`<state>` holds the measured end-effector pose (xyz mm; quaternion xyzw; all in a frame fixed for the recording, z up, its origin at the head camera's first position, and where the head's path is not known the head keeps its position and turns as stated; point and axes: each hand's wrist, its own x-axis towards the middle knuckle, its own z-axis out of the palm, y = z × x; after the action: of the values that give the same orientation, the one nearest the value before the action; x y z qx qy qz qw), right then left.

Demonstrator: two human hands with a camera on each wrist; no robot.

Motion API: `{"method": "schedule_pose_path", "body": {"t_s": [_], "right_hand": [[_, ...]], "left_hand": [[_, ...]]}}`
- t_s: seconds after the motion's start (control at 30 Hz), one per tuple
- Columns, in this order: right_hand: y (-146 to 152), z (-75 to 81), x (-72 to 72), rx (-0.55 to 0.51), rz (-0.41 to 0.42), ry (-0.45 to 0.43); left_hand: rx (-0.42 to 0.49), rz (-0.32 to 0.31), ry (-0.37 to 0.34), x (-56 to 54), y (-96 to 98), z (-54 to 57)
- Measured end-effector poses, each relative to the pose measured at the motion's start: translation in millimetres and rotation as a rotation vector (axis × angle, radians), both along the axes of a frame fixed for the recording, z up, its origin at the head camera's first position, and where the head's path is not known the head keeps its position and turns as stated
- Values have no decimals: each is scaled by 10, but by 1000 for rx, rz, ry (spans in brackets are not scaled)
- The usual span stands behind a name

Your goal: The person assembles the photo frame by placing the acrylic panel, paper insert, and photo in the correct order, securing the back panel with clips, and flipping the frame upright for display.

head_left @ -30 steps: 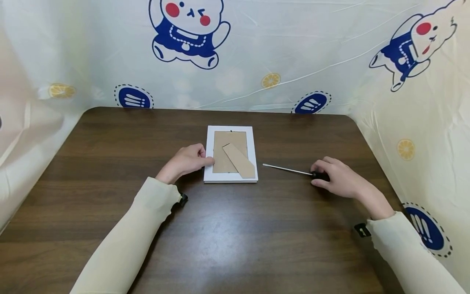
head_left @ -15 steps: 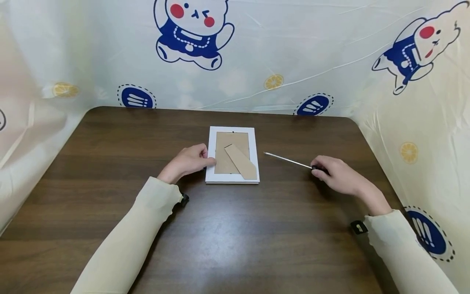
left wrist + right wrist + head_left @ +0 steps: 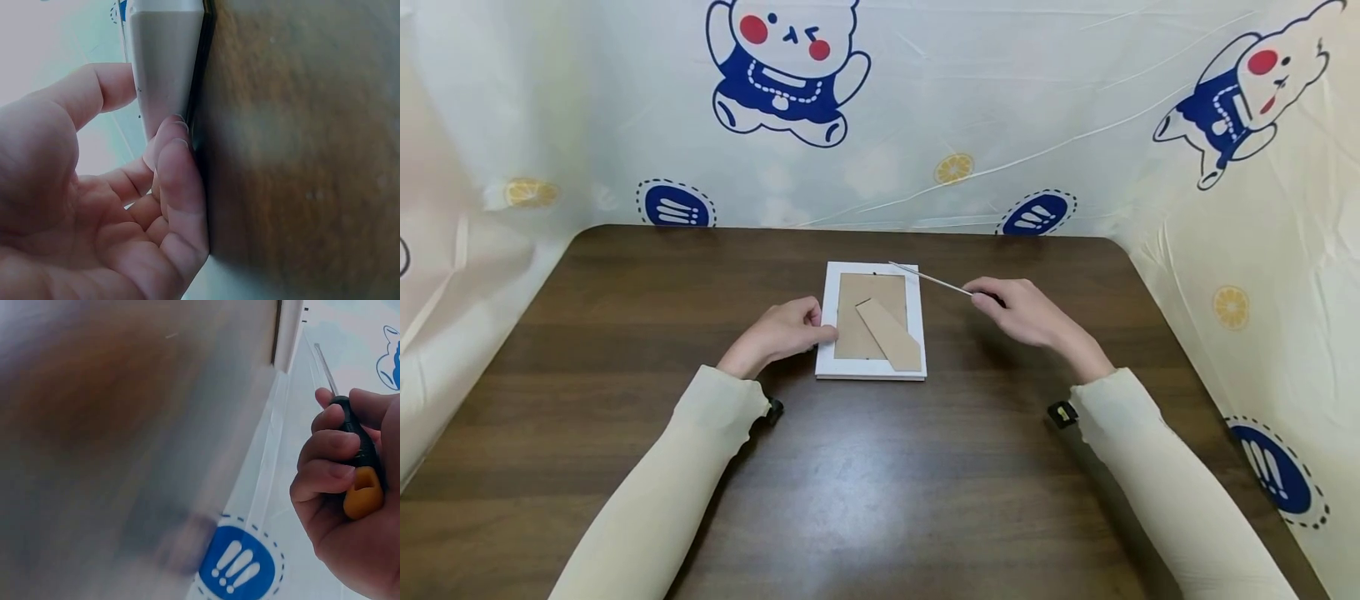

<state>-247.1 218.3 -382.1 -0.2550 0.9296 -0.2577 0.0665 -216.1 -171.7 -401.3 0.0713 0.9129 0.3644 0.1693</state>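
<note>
A white picture frame (image 3: 825,317) lies back side up on the table, its brown backing board (image 3: 852,333) and slanted stand flap (image 3: 891,335) showing. At its left edge my left hand (image 3: 781,333) grips it, thumb on top and fingers against the side; the left wrist view shows the hand (image 3: 125,206) around the white edge (image 3: 165,69). My right hand (image 3: 1026,310) holds a screwdriver (image 3: 942,283) by its black and orange handle (image 3: 364,494), fingers curled round it. The shaft points left, its tip over the frame's top right part; whether it touches cannot be told.
The dark wooden table (image 3: 850,483) spreads around the frame. A pale curtain (image 3: 895,100) with cartoon bears and orange slices hangs behind the table and along both sides.
My right hand has raised the screwdriver off the table and moved it left and away from me, bringing its tip over the picture frame's top edge. My left hand stays on the frame.
</note>
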Motion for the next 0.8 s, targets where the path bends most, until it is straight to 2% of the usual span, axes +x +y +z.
{"method": "schedule_pose_path", "body": {"t_s": [0.23, 0.57, 0.8], "right_hand": [[-139, 42, -123, 11, -14, -32], [-112, 30, -212, 19, 25, -182], [-102, 57, -317, 46, 53, -212]], "left_hand": [[28, -8, -19, -28, -27, -11], [40, 2, -38, -25, -39, -22], [15, 0, -16, -19, -42, -28]]}}
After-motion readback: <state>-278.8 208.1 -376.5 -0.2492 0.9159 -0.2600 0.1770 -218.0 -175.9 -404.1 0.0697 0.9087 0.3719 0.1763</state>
